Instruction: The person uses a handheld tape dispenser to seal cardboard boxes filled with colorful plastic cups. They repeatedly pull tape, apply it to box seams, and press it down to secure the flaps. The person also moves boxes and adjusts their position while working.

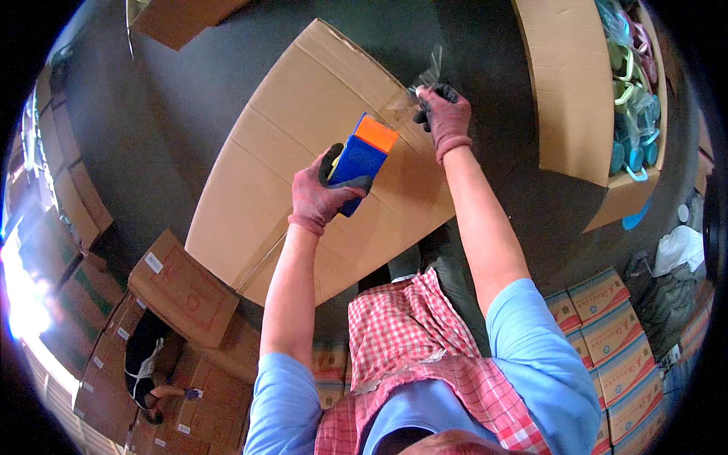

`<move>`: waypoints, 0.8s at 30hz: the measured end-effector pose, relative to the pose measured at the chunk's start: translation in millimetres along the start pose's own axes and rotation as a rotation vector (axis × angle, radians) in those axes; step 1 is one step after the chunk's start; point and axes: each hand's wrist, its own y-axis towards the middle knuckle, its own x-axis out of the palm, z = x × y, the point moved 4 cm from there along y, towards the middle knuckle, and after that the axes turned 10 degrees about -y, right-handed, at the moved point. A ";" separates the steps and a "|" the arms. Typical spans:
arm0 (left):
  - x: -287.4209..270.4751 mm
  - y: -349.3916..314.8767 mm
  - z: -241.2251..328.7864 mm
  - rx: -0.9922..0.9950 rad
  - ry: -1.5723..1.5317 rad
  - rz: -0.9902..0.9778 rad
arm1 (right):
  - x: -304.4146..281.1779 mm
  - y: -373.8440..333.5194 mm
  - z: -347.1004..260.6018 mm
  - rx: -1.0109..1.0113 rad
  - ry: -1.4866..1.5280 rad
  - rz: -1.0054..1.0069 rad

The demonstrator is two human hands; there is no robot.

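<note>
My left hand, in a red glove with dark fingertips, is closed round a blue tape dispenser with an orange end. The dispenser is held just above a large flattened cardboard box. At the board's far right edge my right hand, gloved the same way, is closed with its fingertips pinching a crumpled strip of clear tape. Part of the strip sticks up past the fingers. More clear film shows on the cardboard edge between the two hands.
An open carton of wrapped blue, green and pink handled items stands at right. Stacked printed cartons rise at lower right. At lower left a brown carton tops a stack, with another person beyond. Another box sits at the top.
</note>
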 end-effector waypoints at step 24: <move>-4.3 -7.7 3.6 0.065 -0.017 0.009 | -22.1 91.4 91.9 0.114 -1.101 -0.343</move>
